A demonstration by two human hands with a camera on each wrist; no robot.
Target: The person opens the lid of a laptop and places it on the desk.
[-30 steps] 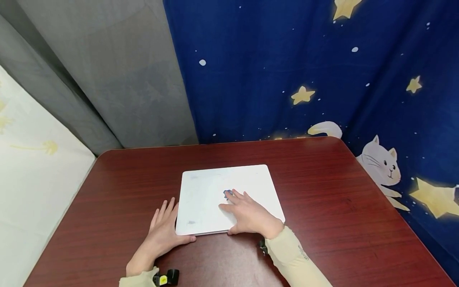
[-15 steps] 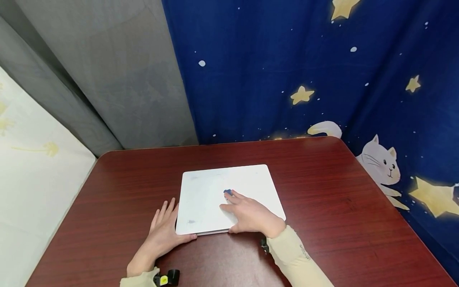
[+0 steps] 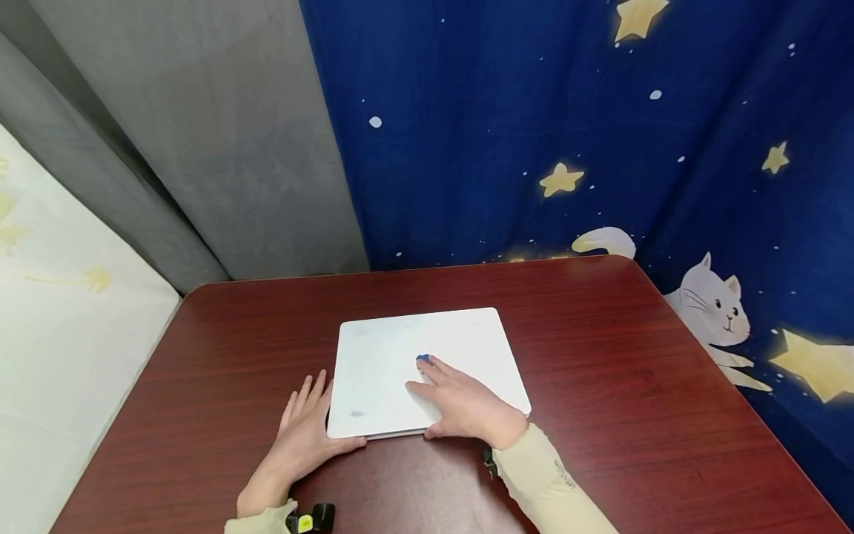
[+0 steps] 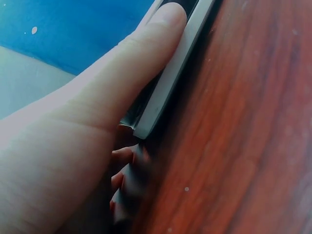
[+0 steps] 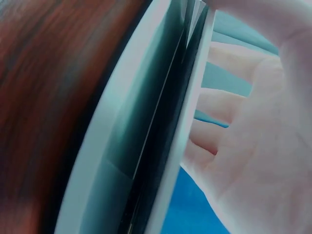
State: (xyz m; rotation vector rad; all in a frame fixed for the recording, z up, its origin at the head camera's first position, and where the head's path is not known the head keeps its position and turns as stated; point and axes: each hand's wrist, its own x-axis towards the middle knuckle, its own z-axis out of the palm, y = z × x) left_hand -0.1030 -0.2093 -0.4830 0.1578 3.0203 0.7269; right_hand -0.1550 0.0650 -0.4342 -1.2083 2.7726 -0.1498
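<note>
A white laptop (image 3: 427, 367) lies closed and flat near the middle of a dark red wooden table (image 3: 634, 400), with its front edge toward the person. It is a thin slab with rounded corners and a plain pale lid, faintly smudged. A small blue mark (image 3: 422, 359) sits near the middle of the lid. In the right wrist view, a narrow dark seam runs between the lid and the base (image 5: 146, 161).

The right hand (image 3: 463, 400) rests on top of the lid, fingers spread and nearly straight, with the thumb at the front edge. The fingertips lie just beside the blue mark. It presses or rests on the lid and does not grasp it.

The left hand (image 3: 303, 430) lies flat on the table at the laptop's front left corner. Its fingers are straight along the left side, and its thumb (image 4: 141, 63) is laid along the front edge, touching the seam. It grips nothing.

Both arms wear pale sleeves (image 3: 547, 486).

Behind the table hang a grey curtain (image 3: 220, 133) and a dark blue cloth (image 3: 567, 111) printed with yellow stars and a white cat (image 3: 717, 308).
</note>
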